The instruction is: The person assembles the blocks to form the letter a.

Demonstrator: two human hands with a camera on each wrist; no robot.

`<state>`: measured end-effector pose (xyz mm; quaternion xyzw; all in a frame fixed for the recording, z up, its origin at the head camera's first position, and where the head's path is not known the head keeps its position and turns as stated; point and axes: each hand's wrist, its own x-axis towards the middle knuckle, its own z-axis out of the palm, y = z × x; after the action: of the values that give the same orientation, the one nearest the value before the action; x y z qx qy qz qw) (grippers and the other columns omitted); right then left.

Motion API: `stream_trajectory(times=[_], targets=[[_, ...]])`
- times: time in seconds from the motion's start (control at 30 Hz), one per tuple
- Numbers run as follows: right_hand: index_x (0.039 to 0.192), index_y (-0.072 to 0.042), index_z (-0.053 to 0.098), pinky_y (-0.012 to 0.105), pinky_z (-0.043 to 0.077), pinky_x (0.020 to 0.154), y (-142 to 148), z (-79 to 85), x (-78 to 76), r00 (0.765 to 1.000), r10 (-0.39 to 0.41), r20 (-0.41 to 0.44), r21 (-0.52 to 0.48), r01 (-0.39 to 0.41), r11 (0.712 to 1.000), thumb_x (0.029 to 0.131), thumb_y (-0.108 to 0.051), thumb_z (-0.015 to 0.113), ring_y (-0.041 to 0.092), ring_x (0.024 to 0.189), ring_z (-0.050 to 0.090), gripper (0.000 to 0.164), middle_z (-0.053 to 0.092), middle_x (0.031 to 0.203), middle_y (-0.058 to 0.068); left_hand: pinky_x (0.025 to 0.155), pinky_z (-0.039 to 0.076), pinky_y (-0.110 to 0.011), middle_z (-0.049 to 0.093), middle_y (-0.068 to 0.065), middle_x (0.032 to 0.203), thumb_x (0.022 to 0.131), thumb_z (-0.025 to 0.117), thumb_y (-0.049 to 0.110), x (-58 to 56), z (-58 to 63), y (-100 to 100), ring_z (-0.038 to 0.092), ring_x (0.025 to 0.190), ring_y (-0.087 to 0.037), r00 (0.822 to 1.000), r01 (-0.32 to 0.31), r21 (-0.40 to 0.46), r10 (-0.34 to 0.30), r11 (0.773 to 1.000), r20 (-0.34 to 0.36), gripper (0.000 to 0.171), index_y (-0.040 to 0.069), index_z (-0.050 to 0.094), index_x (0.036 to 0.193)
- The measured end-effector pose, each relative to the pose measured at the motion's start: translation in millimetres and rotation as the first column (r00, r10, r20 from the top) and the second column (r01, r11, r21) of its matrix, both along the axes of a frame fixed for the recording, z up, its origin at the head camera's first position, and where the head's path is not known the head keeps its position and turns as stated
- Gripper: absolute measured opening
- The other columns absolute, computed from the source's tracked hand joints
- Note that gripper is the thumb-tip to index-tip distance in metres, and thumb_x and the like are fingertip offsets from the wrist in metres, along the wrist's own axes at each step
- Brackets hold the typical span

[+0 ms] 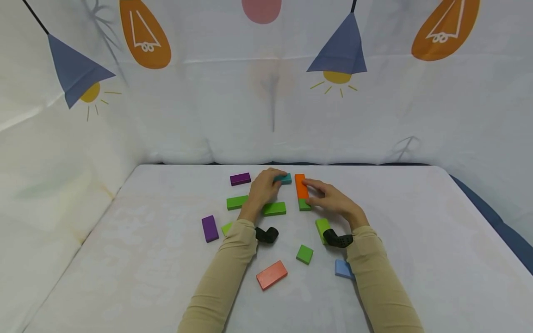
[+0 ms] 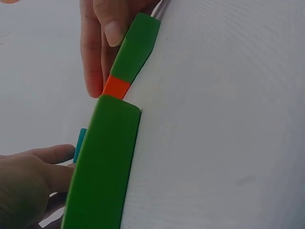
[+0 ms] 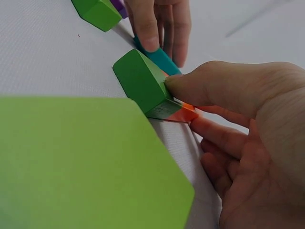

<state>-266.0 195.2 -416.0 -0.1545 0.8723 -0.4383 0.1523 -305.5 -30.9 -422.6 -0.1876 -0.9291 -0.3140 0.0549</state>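
- Counter (image 1: pixel 416 240): white cloth surface, with a printed lamp-pattern backdrop (image 1: pixel 266 106) behind and on both sides.
- Right hand (image 1: pixel 333 200): rests at centre right of the counter. The thumb presses the near end of a green block (image 1: pixel 304 205) while the fingers (image 1: pixel 318 185) lie along an orange block (image 1: pixel 300 186). The fingers are lightly curled, pinching the two blocks.
- Left hand (image 1: pixel 263 189): just left of the right hand, fingers curled over a teal block (image 1: pixel 284 178), holding it against the counter.
- Orange block: lies lengthwise away from the person. In the right wrist view the green block sits on its near end, and the teal block lies just beside its far end.
- Long green blocks: one (image 1: pixel 237 202) left of the left hand, one (image 1: pixel 274 208) just beside the left wrist.
- Purple blocks: one (image 1: pixel 240 179) at the far left of the group, one (image 1: pixel 210 228) nearer the person, well apart.
- Lime block (image 1: pixel 321 227): near the right wrist, beside the black wrist mount (image 1: pixel 339 239).
- Red block (image 1: pixel 271 274), small green block (image 1: pixel 305 254) and pale blue block (image 1: pixel 343 268): between the forearms, nearest the person.
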Motion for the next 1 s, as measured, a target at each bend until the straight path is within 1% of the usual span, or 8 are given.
stream_trajectory(times=[0.23, 0.53, 0.83, 1.0], targets=[[0.147, -0.018, 0.035, 0.055, 0.015, 0.115, 0.2, -2.2, -0.1, 1.0, 0.009, 0.0, -0.01, -0.009, 1.0, 0.091, -0.022, 0.062, 0.033, 0.146, 0.015, 0.062, 0.021, 0.157, 0.011, 0.099, 0.046, -0.036, 0.06, -0.002, 0.129, 0.092, 0.059, 0.01, -0.1, -0.5, 3.1, 0.055, 0.117, -0.02, 1.0, 0.003, -0.032, -0.002, 0.999, 0.025, 0.031, 0.019, 0.065, 0.121], [0.147, -0.018, 0.035, 0.057, 0.017, 0.114, -2.2, -1.6, 1.0, 1.0, 0.01, 0.001, -0.006, -0.01, 1.0, 0.092, -0.022, 0.061, 0.035, 0.145, 0.015, 0.061, 0.021, 0.157, 0.011, 0.097, 0.047, -0.036, 0.06, 0.0, 0.128, 0.092, 0.059, 0.009, 1.4, -1.3, 4.3, 0.055, 0.116, -0.02, 1.0, -0.011, -0.041, 0.012, 0.999, 0.023, 0.03, 0.019, 0.066, 0.12], [0.147, -0.019, 0.035, 0.055, 0.016, 0.115, -2.4, -3.1, 0.1, 1.0, 0.008, 0.006, -0.004, -0.008, 1.0, 0.092, -0.022, 0.061, 0.033, 0.146, 0.015, 0.061, 0.021, 0.157, 0.01, 0.098, 0.046, -0.037, 0.06, -0.001, 0.128, 0.092, 0.059, 0.01, 1.0, -0.8, 6.4, 0.055, 0.118, -0.021, 0.999, -0.014, -0.062, 0.016, 0.998, 0.028, 0.031, 0.018, 0.065, 0.121], [0.147, -0.018, 0.035, 0.055, 0.017, 0.115, -1.4, -3.7, -0.9, 1.0, 0.01, -0.004, -0.008, -0.01, 1.0, 0.091, -0.021, 0.061, 0.033, 0.146, 0.016, 0.061, 0.023, 0.157, 0.01, 0.1, 0.045, -0.036, 0.059, -0.004, 0.129, 0.092, 0.059, 0.009, 0.4, 0.3, 8.4, 0.055, 0.119, -0.022, 1.0, -0.004, -0.06, 0.006, 0.998, 0.029, 0.032, 0.015, 0.064, 0.123]])
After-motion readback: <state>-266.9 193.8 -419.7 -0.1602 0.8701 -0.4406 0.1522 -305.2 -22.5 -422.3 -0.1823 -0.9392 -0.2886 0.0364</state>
